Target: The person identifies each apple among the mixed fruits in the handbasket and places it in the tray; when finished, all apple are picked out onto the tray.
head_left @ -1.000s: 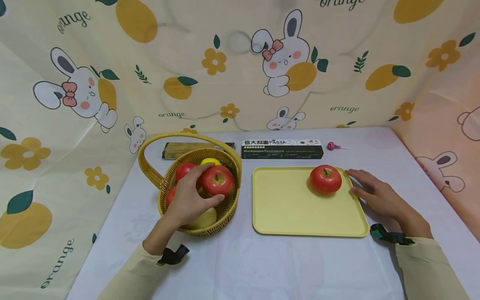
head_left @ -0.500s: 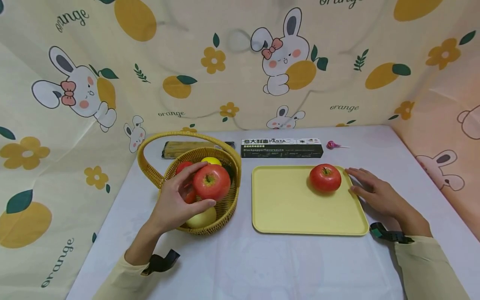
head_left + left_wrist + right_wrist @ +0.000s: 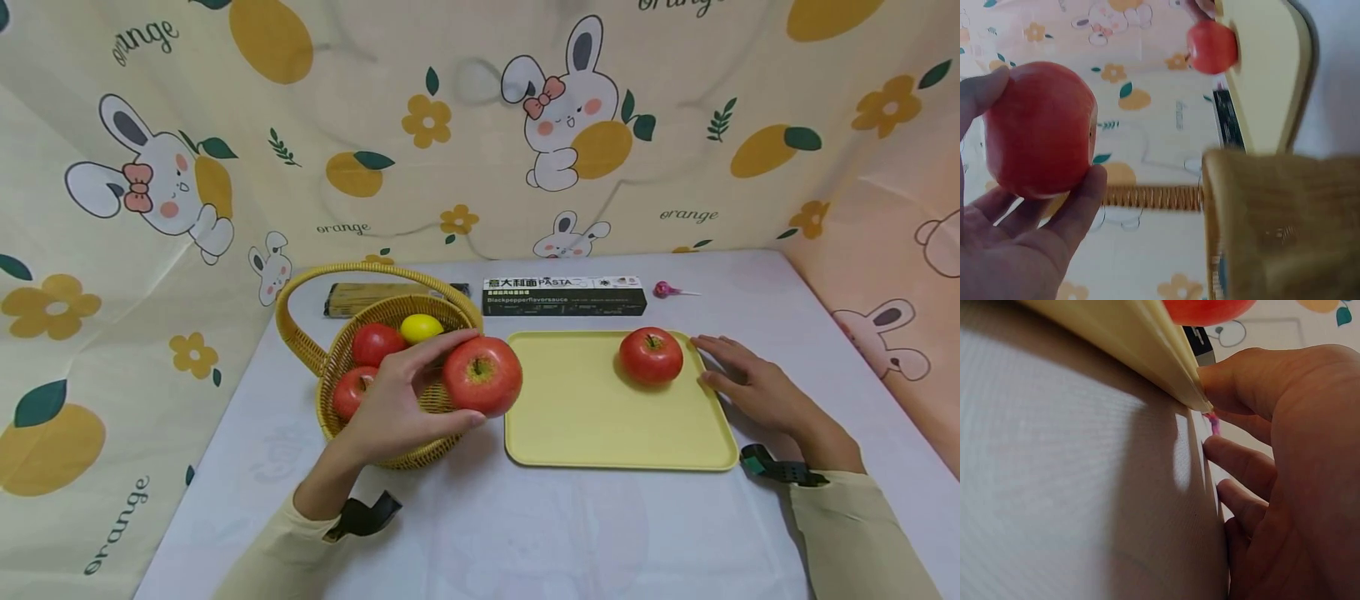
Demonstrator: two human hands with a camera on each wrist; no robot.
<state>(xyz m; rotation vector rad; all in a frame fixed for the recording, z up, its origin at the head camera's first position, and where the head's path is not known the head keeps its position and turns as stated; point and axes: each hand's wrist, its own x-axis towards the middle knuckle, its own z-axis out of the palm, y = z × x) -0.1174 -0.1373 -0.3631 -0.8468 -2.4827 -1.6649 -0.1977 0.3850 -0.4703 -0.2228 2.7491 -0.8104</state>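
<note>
My left hand (image 3: 408, 408) holds a red apple (image 3: 482, 377) between thumb and fingers, raised at the right side of the wicker basket (image 3: 324, 408). In the left wrist view the thumb and fingers curve round this apple (image 3: 1041, 131). Inside the basket lie two red fruits, one at the back (image 3: 377, 343) and an apple (image 3: 351, 393) nearer me, plus a yellow lemon (image 3: 421, 328). Another red apple (image 3: 651, 357) sits on the yellow tray (image 3: 600, 433), near its back right corner. My right hand (image 3: 761, 396) rests at the tray's right edge, its thumb at the rim and fingers loosely extended.
Behind the tray lies a black-and-white pasta box (image 3: 564, 297), with a wrapped lollipop (image 3: 666, 290) to its right. A pack of spaghetti (image 3: 360, 298) lies behind the basket, whose tall handle (image 3: 300, 333) arches over the back. A patterned cloth (image 3: 480, 167) hangs behind the table.
My left hand has lifted the apple out of the basket and moved it right, toward the tray's left edge. The right hand has stayed at the tray.
</note>
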